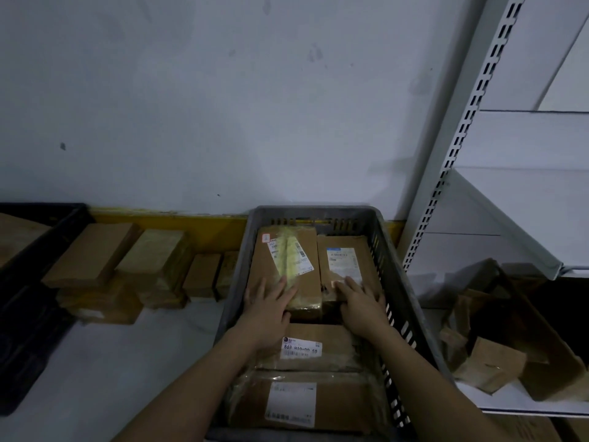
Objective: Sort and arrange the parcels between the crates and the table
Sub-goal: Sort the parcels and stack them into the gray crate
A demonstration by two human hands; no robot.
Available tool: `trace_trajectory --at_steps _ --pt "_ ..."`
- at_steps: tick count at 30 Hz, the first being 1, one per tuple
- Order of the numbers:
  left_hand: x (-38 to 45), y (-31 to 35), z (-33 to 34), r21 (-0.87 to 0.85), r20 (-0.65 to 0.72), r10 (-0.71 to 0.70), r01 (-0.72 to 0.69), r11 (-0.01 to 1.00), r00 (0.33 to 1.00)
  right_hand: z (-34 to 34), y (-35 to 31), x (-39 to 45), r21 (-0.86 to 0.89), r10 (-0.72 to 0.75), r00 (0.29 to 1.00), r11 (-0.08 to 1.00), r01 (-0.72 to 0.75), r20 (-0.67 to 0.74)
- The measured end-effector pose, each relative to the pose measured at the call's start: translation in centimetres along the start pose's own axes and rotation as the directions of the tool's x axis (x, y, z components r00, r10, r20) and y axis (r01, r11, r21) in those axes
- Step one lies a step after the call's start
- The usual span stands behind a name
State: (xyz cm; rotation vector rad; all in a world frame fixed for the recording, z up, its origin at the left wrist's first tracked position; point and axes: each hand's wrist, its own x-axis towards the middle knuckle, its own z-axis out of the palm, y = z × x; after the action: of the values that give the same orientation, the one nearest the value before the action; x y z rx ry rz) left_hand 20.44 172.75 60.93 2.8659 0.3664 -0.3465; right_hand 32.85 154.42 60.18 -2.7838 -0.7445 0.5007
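Head view: grey crate (pixel 237 275) at five o'clock on worktop (pixel 105 362), packed with parcels. Taped parcel (pixel 288 266) under left hand (pixel 269 306), flat and spread; neighbouring parcel (pixel 345 260) under right hand (pixel 361 303), likewise flat. Risk: slick tape, tight packing, fumbled lift.

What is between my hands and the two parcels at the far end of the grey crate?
Nothing visible. The left hand already rests on the yellow-taped parcel, and the right hand on the blue-labelled parcel beside it in the grey crate.

White table (pixel 134 362) carries grey crate (pixel 408 301), black crate (pixel 28 301), cardboard parcels (pixel 127 269)
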Motion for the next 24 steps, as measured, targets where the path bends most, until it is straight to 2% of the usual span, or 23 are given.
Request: trace_trajectory --at_steps 2,5,8,11,16,21,24 --pt "-0.1 0.2 -0.9 0.005 0.049 -0.003 0.003 1.0 0.999 -0.7 -0.4 0.0 0.055 -0.004 1.0 0.998 0.003 0.011" --pt "-0.2 0.7 -3.3 -0.117 0.06 0.022 -0.015 0.993 0.998 -2.3 -1.2 -0.1 0.092 -0.041 0.997 0.995 0.047 -0.068" --pt "-1.2 0.7 -5.3 -0.151 -0.132 0.047 -0.067 0.986 0.99 -4.1 -2.5 -0.3 0.117 -0.107 0.983 0.985 0.125 -0.148" --pt "-3.0 -0.5 -6.5 -0.132 -0.284 0.029 -0.069 0.989 0.958 -5.3 -4.7 -0.8 0.157 -0.183 0.97 0.965 0.208 -0.16" --pt "-5.8 -5.6 -7.5 -0.141 -0.422 -0.137 0.084 0.986 0.896 -6.2 -10.4 -1.0 0.126 -0.344 0.921 0.921 0.368 -0.181" --pt "-8.7 -12.5 -7.8 -0.261 -0.429 -0.337 0.242 0.935 0.838 -5.2 -17.0 -1.3 0.154 -0.437 0.88 0.872 0.465 -0.186" --pt "-10.3 -16.1 -7.6 -0.323 -0.403 -0.411 0.293 0.9 0.818 -4.0 -20.8 -0.9 0.145 -0.49 0.857 0.847 0.512 -0.161"
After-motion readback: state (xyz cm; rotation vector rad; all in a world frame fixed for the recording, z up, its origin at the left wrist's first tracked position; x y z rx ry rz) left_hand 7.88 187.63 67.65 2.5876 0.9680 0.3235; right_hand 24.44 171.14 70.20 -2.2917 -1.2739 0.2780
